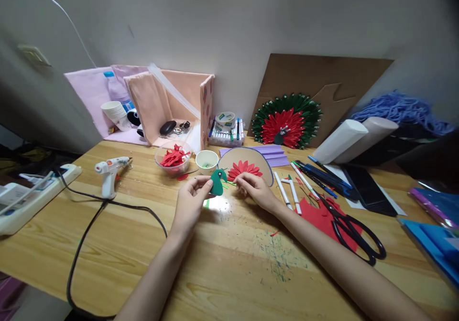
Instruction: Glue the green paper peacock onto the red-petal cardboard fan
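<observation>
My left hand (191, 199) pinches a green bird-shaped cutout (216, 187) between thumb and fingers; a round eye shows on its head. Just right of it, my right hand (255, 190) has its fingertips pressed together. Whatever they may hold is too small to make out. Behind the right hand lies a rounded beige piece with a dark edge (264, 162), bearing a fan of red petals (245, 168). Beyond the cutout stands a small pale cup (207, 161). To its left, a clear bowl (172, 172) contains red scraps (175, 155).
Black-handled scissors (353, 232) lie over red sheet material (315, 218) at right, beside several markers (293, 194). A glue gun (109, 175) stands at left, its black cable (81, 249) looping forward. A finished green-and-red peacock piece (287, 120) leans against cardboard (333, 77).
</observation>
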The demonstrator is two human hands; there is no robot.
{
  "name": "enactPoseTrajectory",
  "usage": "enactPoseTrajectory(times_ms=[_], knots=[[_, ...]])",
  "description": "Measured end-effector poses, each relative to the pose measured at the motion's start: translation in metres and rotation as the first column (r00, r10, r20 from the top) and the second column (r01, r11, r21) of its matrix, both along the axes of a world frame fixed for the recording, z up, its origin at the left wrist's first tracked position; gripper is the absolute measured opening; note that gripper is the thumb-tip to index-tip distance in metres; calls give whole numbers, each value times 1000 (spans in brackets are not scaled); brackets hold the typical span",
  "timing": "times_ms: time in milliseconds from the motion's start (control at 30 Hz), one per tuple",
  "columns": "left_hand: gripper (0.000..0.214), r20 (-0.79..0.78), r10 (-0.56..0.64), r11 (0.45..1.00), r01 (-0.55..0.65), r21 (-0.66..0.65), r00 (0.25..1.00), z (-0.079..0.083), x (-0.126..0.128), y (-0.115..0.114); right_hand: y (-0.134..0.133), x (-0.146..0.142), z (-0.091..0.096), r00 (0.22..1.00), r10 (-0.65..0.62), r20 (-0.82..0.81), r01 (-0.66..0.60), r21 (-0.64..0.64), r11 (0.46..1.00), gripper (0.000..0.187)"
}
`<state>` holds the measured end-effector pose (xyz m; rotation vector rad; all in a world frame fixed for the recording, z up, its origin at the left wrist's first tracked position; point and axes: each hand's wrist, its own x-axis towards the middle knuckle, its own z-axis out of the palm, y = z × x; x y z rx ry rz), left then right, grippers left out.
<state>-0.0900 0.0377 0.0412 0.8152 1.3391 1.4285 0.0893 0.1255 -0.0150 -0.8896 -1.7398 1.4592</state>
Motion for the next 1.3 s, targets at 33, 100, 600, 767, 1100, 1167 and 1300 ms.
enactPoseTrajectory(times_ms=[33,100,600,767,1100,1167,1300], knots=[[30,-6,-3,1000,3,10,1000,-1,-1,0,-1,-3,4,999,-2,-41,-1,-57,998,31],[30,-19,-24,1000,25,7,1000,-6,-1,2,-3,-8,12,991,-11,-131,-15,-193,981,34],[26,-133,-122,992,115,-61,984,-22,3,7,-6,-14,17,892,-249,-377,-90,-687,721,13],[28,-162,-118,992,110,-58,980,-23,4,8,-3,-13,11,906,-236,-351,-55,-651,757,22],[29,-155,-100,994,90,-68,983,-28,4,11,-3,-9,13,962,-142,-231,-7,-543,840,31],[29,-168,-105,994,96,-59,980,-31,4,12,-3,-8,14,964,-140,-228,2,-517,856,27],[29,-190,-116,993,107,-56,975,-34,3,13,-4,-7,15,972,-139,-189,44,-434,900,25]])
